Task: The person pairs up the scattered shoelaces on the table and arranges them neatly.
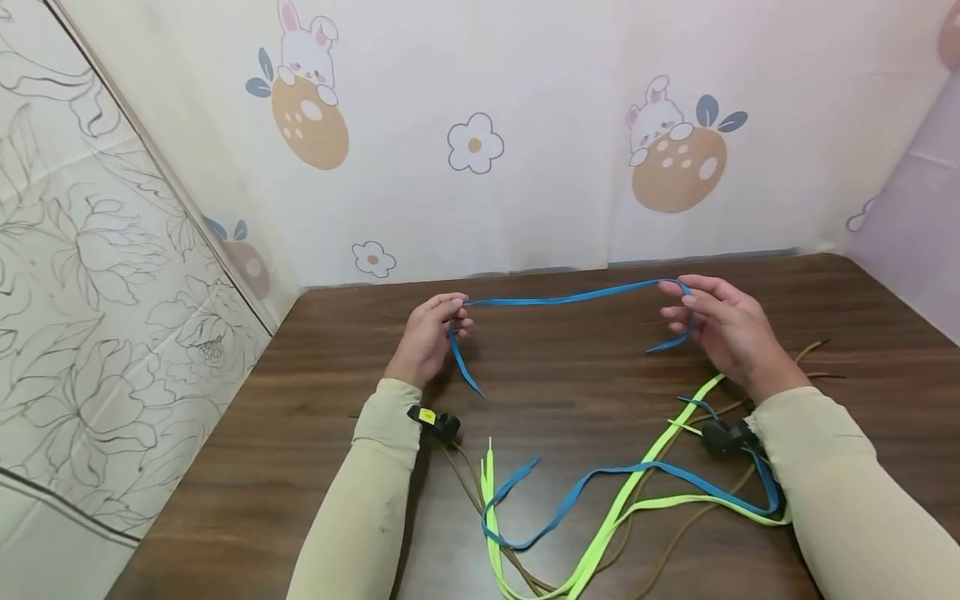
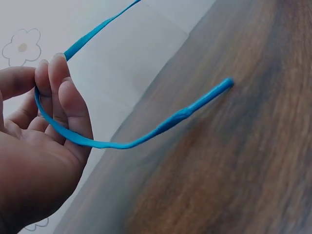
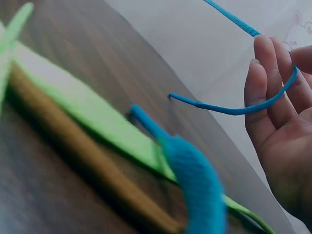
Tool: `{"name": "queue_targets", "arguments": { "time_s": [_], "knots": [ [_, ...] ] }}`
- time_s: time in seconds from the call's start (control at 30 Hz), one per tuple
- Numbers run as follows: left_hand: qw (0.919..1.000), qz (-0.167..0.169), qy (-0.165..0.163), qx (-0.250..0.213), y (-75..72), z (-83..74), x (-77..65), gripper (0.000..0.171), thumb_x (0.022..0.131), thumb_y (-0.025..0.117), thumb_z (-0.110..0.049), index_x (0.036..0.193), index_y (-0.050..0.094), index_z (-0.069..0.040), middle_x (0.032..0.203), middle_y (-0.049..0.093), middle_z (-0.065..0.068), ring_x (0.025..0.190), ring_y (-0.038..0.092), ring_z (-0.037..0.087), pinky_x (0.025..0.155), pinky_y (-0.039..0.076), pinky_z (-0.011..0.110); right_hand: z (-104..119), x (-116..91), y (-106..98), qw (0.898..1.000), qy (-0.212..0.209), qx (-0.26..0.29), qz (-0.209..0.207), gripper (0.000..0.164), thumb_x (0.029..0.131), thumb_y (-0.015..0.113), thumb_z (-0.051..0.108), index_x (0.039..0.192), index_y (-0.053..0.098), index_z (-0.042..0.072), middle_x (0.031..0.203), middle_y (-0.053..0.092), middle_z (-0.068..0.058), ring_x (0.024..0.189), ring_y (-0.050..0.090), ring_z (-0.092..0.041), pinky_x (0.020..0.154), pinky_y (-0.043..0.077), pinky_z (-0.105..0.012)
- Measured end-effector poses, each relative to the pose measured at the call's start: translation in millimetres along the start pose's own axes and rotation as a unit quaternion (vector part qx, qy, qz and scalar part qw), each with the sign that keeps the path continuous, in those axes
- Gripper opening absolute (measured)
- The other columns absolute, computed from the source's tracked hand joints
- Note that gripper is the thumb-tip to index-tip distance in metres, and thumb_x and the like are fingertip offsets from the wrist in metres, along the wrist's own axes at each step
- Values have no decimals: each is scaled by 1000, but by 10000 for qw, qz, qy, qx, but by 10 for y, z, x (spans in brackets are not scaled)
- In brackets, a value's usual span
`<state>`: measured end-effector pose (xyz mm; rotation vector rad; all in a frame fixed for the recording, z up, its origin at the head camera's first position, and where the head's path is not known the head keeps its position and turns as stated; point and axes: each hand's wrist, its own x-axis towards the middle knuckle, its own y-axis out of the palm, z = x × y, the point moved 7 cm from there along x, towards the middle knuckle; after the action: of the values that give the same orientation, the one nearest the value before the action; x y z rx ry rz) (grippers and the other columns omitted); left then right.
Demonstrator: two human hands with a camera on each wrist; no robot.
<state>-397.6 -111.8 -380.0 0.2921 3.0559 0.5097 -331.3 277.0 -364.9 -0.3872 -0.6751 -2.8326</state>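
Observation:
A flat blue shoelace (image 1: 558, 299) is stretched between both hands above the far part of the table. My left hand (image 1: 429, 333) pinches it near one end between thumb and fingers, and a short tail hangs below. In the left wrist view the tail of the shoelace (image 2: 119, 145) curves across the palm to its hard tip. My right hand (image 1: 731, 329) pinches the other end; in the right wrist view, the loose tail of the shoelace (image 3: 234, 111) crosses in front of the fingers.
On the brown wooden table (image 1: 300, 467) lie a second blue shoelace (image 1: 577, 492), neon yellow-green laces (image 1: 607, 525) and thin brown laces (image 1: 678, 542). They lie loosely crossed, some passing under the right forearm. Behind the table stands a patterned wall (image 1: 555, 208).

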Motion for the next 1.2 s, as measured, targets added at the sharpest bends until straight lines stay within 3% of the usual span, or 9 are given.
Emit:
{"name": "queue_targets", "arguments": {
  "time_s": [0.1,0.3,0.57,0.73,0.97,1.2],
  "knots": [
    [9999,-25,5,-142,-19,-5,17,38,104,53,-9,134,49,13,84,63,4,72,64,14,66,51,24,51,-5,-23,9997,-17,223,120,28,104,45,-3,131,53,-1,126,68,-14,94,72,-24,77,58,-31],
    [9988,-115,2,-486,-78,23,3,19,104,53,-9,119,57,1,87,66,3,76,62,14,66,50,24,81,-6,-60,9970,35,699,340,31,106,39,-3,133,53,1,134,63,-14,98,70,-26,80,57,-34],
    [9977,-123,-152,-647,-140,88,-6,21,104,52,-10,121,57,1,89,67,2,77,63,13,66,50,23,97,-49,-82,9850,79,1604,626,34,107,32,-2,137,47,2,141,57,-12,102,67,-28,85,55,-38],
    [9954,-180,-249,-907,-179,98,-10,11,104,53,-12,111,59,-7,89,67,3,76,63,13,66,50,23,83,-44,-170,9800,72,1978,214,32,107,35,-2,136,48,3,136,61,-13,97,68,-29,81,55,-37],
    [9908,-197,-305,-1303,-211,90,-4,9,104,51,-12,108,59,-8,86,65,2,73,63,12,65,49,23,61,-77,-309,9763,142,2071,-616,31,105,43,-3,133,49,6,131,65,-12,91,72,-27,75,56,-36],
    [9851,-169,-269,-1688,-182,48,-17,15,105,49,-16,111,60,-8,88,69,2,75,65,13,66,49,23,109,-76,-352,9770,151,1975,-796,33,104,46,-2,136,51,7,134,63,-11,93,72,-27,77,57,-36]
  ]
}}
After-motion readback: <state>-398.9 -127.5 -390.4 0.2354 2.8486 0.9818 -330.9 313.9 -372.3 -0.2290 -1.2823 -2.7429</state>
